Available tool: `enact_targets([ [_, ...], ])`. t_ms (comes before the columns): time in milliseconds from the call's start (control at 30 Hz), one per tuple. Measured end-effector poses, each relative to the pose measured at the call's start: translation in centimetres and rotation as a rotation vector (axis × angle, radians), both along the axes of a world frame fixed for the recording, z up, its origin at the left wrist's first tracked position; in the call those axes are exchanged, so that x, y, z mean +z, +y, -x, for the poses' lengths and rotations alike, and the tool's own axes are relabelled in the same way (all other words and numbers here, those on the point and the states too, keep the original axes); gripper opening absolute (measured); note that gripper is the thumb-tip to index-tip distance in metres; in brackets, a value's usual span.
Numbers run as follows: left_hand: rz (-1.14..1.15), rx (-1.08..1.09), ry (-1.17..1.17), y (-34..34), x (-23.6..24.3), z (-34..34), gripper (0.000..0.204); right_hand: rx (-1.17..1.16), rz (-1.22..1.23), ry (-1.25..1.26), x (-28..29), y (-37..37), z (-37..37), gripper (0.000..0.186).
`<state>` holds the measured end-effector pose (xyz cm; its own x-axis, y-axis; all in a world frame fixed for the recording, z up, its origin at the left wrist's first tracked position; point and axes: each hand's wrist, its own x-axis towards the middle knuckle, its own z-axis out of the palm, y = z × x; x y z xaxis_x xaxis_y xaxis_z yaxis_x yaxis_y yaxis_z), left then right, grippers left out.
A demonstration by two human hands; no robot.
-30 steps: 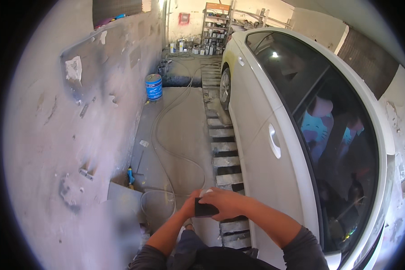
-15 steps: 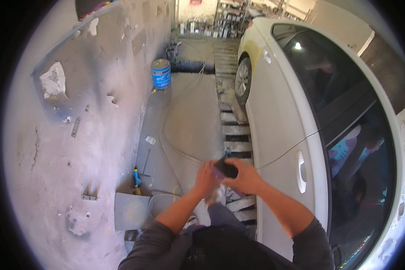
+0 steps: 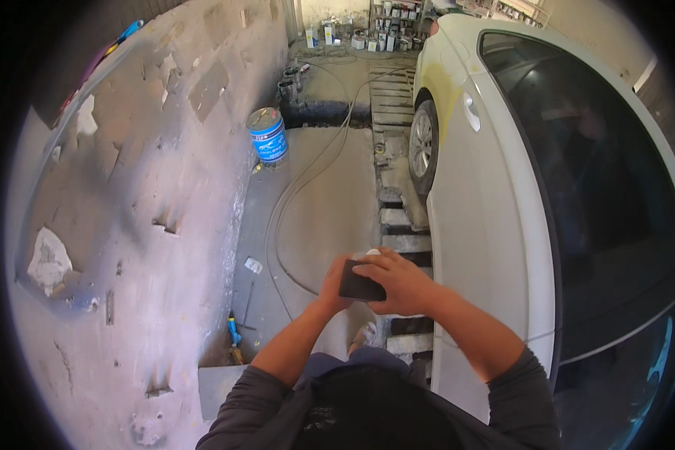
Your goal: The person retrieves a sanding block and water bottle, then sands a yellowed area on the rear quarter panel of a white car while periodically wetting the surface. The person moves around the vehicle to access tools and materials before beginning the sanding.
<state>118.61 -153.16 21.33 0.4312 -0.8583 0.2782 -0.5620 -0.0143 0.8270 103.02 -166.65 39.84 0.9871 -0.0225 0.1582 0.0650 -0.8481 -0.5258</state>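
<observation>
My left hand (image 3: 334, 283) and my right hand (image 3: 400, 282) are both closed on a dark rectangular block (image 3: 358, 280), held low in front of my body. The right fingers lie over the block's top, and a small white object (image 3: 372, 253) shows behind them; I cannot make out what it is. Just right of my hands stands a white car (image 3: 484, 247) with a yellowish patch (image 3: 447, 94) by the rear wheel (image 3: 422, 146). My foot (image 3: 364, 334) is below my hands.
A patchy, paint-dusted wall (image 3: 127, 262) runs along the left. A blue drum (image 3: 268, 135) stands beside it, with hoses (image 3: 300, 180) on the floor. A slatted grating (image 3: 405, 241) runs along the car. Shelves of cans (image 3: 394, 26) stand at the back, beyond a dark trench (image 3: 322, 114).
The view has moved forward along the car, its rear wheel now nearer. My hands turned the dark block about and have it level again, higher in the picture than a second ago.
</observation>
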Motion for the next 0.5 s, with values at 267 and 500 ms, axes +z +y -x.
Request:
enact_targets([
  [267, 0.039, 0.056, -0.062, -10.3, 1.5, -5.2, 0.05, -0.129, -0.051, -0.026, -1.3, -8.6, -6.9, 0.069],
  [500, -0.147, -0.361, 0.242, -19.9, -3.4, -14.5, 0.048, -0.263, -0.416, 0.197, -1.9, -16.7, -14.8, 0.071],
])
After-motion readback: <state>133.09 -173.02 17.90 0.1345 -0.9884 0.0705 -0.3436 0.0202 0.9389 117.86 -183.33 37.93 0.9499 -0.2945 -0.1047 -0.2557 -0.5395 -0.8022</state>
